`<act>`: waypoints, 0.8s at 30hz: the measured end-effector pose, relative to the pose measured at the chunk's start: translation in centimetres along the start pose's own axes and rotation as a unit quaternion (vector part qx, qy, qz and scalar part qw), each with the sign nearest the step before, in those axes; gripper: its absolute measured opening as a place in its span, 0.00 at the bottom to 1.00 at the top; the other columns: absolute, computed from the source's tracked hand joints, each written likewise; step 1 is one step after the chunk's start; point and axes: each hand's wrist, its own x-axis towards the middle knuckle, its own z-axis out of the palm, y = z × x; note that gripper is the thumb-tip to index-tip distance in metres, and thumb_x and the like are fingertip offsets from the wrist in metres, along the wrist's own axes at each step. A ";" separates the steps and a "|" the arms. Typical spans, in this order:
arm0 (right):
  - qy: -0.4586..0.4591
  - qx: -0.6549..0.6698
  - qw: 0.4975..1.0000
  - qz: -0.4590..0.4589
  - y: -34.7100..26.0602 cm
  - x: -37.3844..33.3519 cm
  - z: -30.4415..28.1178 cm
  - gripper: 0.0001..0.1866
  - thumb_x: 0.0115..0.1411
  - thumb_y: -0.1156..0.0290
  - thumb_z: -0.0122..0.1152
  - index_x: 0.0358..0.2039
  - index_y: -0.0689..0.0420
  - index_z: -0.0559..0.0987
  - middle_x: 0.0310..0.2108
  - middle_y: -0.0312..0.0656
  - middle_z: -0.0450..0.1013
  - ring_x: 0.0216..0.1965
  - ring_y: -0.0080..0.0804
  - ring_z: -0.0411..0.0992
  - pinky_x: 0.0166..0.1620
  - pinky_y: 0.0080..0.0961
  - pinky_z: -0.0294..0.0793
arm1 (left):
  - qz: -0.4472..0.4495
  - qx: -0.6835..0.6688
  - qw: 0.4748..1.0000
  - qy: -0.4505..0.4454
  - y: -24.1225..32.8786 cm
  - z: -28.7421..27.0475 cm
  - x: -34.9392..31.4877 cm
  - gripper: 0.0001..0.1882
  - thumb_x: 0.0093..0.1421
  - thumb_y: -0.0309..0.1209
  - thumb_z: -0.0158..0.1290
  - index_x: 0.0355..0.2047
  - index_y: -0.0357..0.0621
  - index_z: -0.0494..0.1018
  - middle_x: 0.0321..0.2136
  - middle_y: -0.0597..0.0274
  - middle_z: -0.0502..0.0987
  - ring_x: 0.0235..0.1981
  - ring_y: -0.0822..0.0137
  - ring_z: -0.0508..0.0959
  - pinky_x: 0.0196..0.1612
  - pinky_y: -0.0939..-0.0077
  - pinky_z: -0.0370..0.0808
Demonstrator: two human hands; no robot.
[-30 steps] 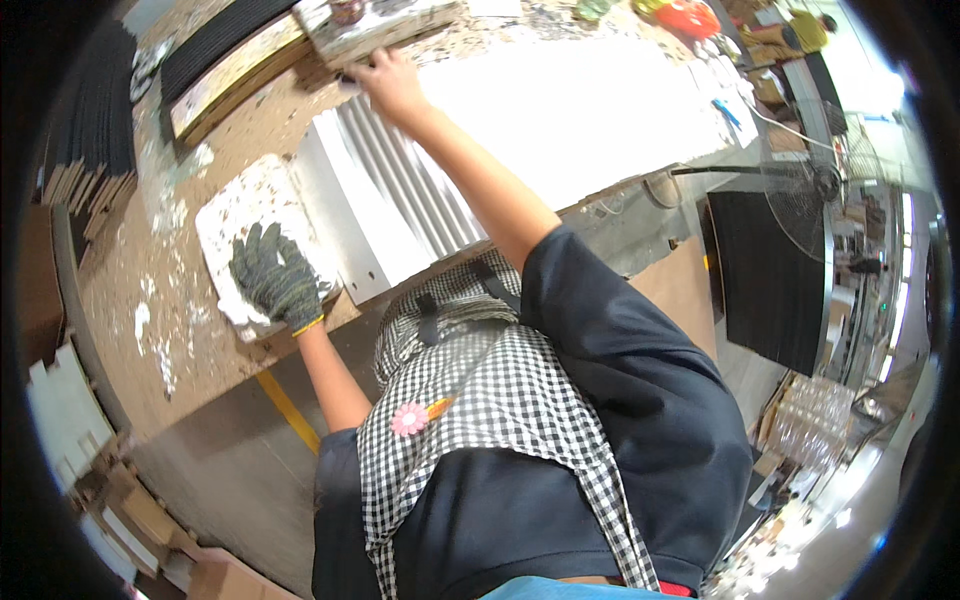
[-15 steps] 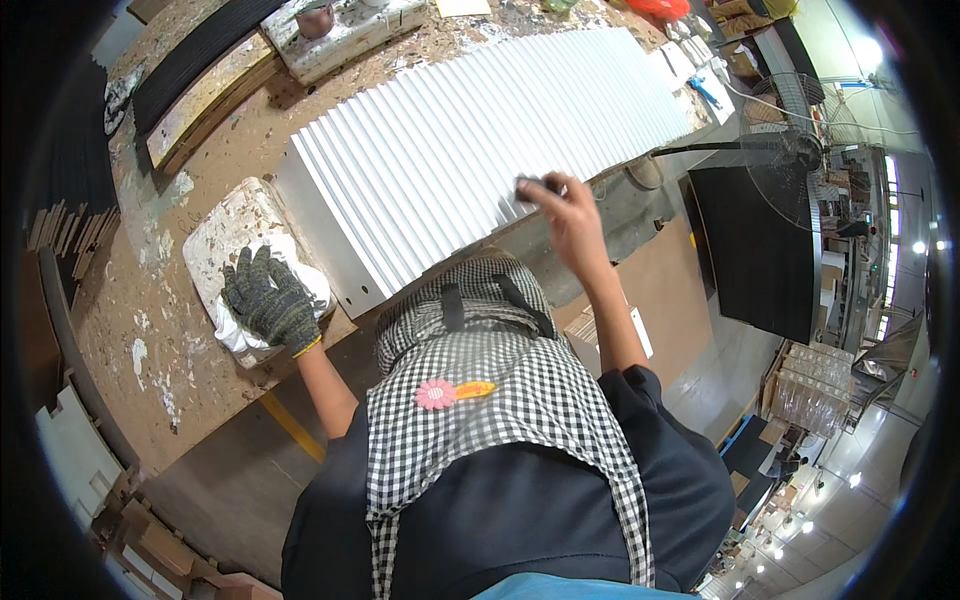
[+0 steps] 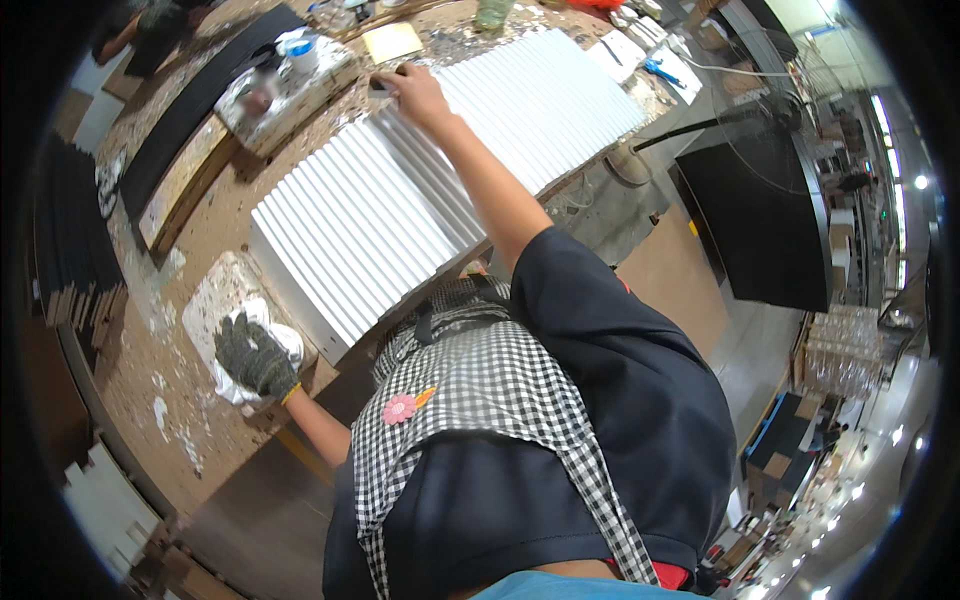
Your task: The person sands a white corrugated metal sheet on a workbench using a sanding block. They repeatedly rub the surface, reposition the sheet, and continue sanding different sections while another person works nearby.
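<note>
My left hand point(image 3: 257, 358), in a dark knitted glove with a yellow cuff, lies flat with fingers spread on a crumpled white cloth point(image 3: 288, 342). Under the cloth is a paint-spattered white block point(image 3: 218, 290). A long row of narrow white strips point(image 3: 345, 220) lies side by side across the table, its ridges running from near to far. My bare right hand point(image 3: 418, 95) reaches over to the far edge of this row. Between its fingers is a small dark block-like piece point(image 3: 382, 84), partly hidden by the fingers, so its kind is unclear.
Beyond the row, a stained white slab point(image 3: 300, 85) carries a blue-and-white cup point(image 3: 301, 55). A yellow sheet point(image 3: 392, 42) and a blue tool point(image 3: 665, 72) lie on the paint-marked table point(image 3: 150, 370). Black boards point(image 3: 75, 220) stand at left; a fan point(image 3: 765, 125) stands at right.
My right hand has swept from the near edge of the strips to their far edge, still holding the dark piece. The left hand stays on the cloth. The view has shifted.
</note>
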 end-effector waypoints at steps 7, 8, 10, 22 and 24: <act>-0.034 0.177 0.976 0.123 -0.9 -16.4 -14.1 0.25 0.64 0.69 0.69 0.62 0.40 0.82 0.43 0.49 0.74 0.46 0.49 0.72 0.52 0.43 0.75 | 0.014 -0.044 0.998 0.029 2.7 -1.8 0.7 0.16 0.74 0.37 0.51 0.45 0.41 0.85 0.50 0.48 0.84 0.54 0.47 0.81 0.64 0.53 0.73; -0.005 0.156 0.972 0.173 -0.1 -19.0 -15.4 0.25 0.63 0.68 0.70 0.62 0.40 0.82 0.44 0.50 0.74 0.46 0.48 0.72 0.53 0.41 0.76 | 0.016 -0.043 0.999 0.026 2.8 -2.0 0.8 0.16 0.74 0.37 0.51 0.46 0.41 0.85 0.50 0.48 0.84 0.54 0.47 0.81 0.64 0.53 0.73; 0.082 0.056 0.972 0.211 2.8 -22.8 -17.1 0.24 0.62 0.69 0.70 0.59 0.43 0.84 0.46 0.54 0.75 0.47 0.50 0.72 0.53 0.41 0.76 | 0.007 -0.033 0.999 0.013 2.4 -2.1 0.3 0.16 0.74 0.37 0.51 0.46 0.40 0.85 0.50 0.48 0.84 0.55 0.47 0.81 0.64 0.53 0.73; 0.186 -0.189 0.930 0.256 20.7 -20.6 -21.7 0.26 0.58 0.79 0.68 0.55 0.38 0.87 0.51 0.49 0.74 0.53 0.50 0.71 0.56 0.48 0.73 | -0.019 -0.008 0.998 -0.054 -0.5 0.1 -0.4 0.19 0.76 0.40 0.51 0.48 0.38 0.83 0.55 0.49 0.82 0.58 0.48 0.79 0.64 0.52 0.74; 0.128 -0.166 0.944 0.255 22.8 -19.1 -19.9 0.27 0.57 0.80 0.69 0.54 0.37 0.87 0.51 0.49 0.74 0.53 0.50 0.72 0.56 0.48 0.73 | -0.024 0.002 0.999 -0.039 -0.4 -0.1 -0.5 0.19 0.76 0.42 0.51 0.49 0.38 0.83 0.55 0.49 0.81 0.58 0.48 0.79 0.64 0.52 0.74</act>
